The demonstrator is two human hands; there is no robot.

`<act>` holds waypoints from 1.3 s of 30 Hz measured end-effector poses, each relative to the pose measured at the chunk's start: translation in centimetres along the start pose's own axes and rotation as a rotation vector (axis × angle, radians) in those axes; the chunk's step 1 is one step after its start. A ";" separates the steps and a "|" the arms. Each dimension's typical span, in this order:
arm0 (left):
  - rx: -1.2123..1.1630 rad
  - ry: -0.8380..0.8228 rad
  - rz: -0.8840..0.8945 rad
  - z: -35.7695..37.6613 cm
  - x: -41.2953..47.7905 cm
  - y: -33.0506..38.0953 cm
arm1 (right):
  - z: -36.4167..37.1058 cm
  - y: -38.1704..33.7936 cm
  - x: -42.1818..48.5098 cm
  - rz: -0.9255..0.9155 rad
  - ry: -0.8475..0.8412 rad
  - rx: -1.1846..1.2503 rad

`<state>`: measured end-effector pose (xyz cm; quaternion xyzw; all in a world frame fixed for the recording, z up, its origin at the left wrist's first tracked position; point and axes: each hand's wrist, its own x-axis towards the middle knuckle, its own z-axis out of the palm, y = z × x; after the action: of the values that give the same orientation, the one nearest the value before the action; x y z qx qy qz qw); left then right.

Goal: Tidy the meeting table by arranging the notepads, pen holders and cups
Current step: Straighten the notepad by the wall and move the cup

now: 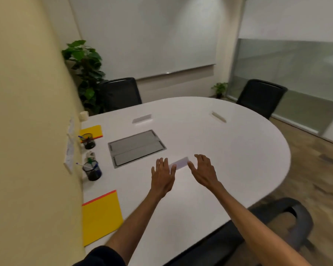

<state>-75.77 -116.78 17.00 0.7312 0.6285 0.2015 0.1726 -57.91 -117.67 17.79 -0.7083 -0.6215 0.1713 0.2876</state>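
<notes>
A small white card [180, 163] lies on the white meeting table [229, 150] between my hands. My left hand [162, 176] rests flat at its left end, fingers spread, thumb touching the card. My right hand [204, 172] is open at its right end, thumb near the card's corner. Neither hand holds anything. A yellow notepad [101, 217] lies at the near left by the wall, and a second yellow notepad [91, 131] lies farther back. Two dark mesh pen holders with pens stand by the wall, one near [92, 170] and one farther [87, 141].
A grey cable hatch [136, 147] is set into the table's middle. Two more white cards lie farther off, one behind the hatch [142, 118] and one to the right [218, 116]. A white cup [84, 115] stands in the far left corner. Black chairs [120, 94] ring the table; a yellow wall is on the left.
</notes>
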 end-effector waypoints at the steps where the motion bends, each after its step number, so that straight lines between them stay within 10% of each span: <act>1: 0.002 -0.018 0.033 0.8 0.0 0.9 | -0.8 1.0 -0.4 0.031 0.017 -0.010; 39: -0.148 -0.473 1.052 17.4 -13.9 40.4 | -27.6 27.7 -28.4 0.856 0.680 -0.264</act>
<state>-34.33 -136.54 21.41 0.9562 0.1093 0.1349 0.2355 -24.48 -152.53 18.71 -0.9426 -0.1672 -0.0444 0.2855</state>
